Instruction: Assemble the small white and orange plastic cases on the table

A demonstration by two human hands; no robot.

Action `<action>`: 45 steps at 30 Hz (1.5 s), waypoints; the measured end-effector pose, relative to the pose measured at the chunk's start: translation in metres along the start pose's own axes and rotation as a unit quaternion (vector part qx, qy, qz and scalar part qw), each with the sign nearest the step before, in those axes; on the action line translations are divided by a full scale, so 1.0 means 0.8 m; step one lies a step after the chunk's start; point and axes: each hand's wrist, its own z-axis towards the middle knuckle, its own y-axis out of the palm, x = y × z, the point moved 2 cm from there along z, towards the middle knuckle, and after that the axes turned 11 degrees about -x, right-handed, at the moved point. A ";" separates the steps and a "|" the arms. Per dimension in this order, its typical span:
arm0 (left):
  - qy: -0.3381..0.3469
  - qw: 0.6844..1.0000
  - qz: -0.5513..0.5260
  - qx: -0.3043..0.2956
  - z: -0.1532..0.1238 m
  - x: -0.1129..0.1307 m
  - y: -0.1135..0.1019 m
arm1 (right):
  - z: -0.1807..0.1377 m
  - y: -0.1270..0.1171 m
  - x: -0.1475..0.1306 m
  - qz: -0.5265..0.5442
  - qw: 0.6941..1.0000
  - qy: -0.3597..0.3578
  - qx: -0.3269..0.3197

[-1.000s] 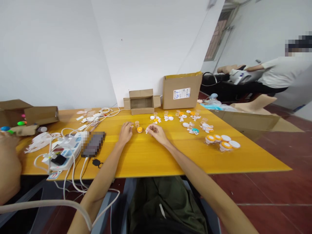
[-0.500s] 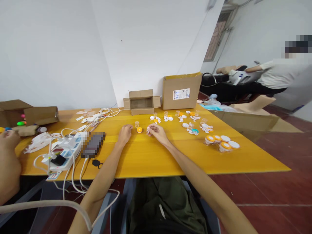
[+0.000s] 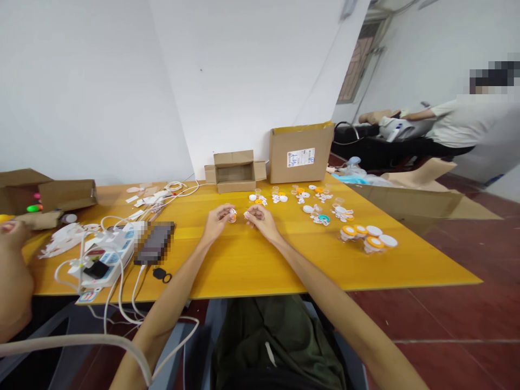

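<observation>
My left hand [image 3: 216, 221] is closed in a pinch on a small white piece with dark spots [image 3: 233, 212], perhaps a die. Just below that piece, an orange-and-white cap [image 3: 233, 219] shows in part. Across a short gap, my right hand [image 3: 262, 219] pinches another small white piece [image 3: 246, 215] between thumb and fingers; its exact kind is too small to make out. Beyond the right hand, sets of white discs, orange caps, clear cups and white spotted pieces [image 3: 260, 200] lie on the yellow table [image 3: 260, 265]. One set has a teal cap [image 3: 323, 219].
Orange- and white-capped clear containers [image 3: 374, 241] are grouped at right. An open small carton [image 3: 235, 177] and a large box [image 3: 300, 154] stand at the back. Left are a power strip [image 3: 109, 265], cables, a phone [image 3: 154, 242] and another person's hand [image 3: 14, 235].
My left hand has moved slightly right, over the orange cap, and now pinches a white spotted piece. The clear cup behind that cap is now hidden. My right hand stays nearly in place.
</observation>
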 end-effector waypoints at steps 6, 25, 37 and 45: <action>0.001 1.000 -0.004 -0.024 -0.003 0.005 0.009 | -0.001 0.004 -0.002 0.006 1.000 -0.002 -0.023; 0.064 0.988 0.142 -0.013 -0.008 0.009 0.014 | 0.002 0.001 0.007 0.056 0.997 0.004 -0.049; 0.064 0.981 0.185 0.007 -0.010 0.010 0.014 | 0.000 0.001 0.006 0.075 0.997 0.026 -0.022; 0.052 0.980 0.190 0.009 -0.010 0.010 0.016 | -0.002 0.003 0.002 0.091 0.995 0.037 -0.023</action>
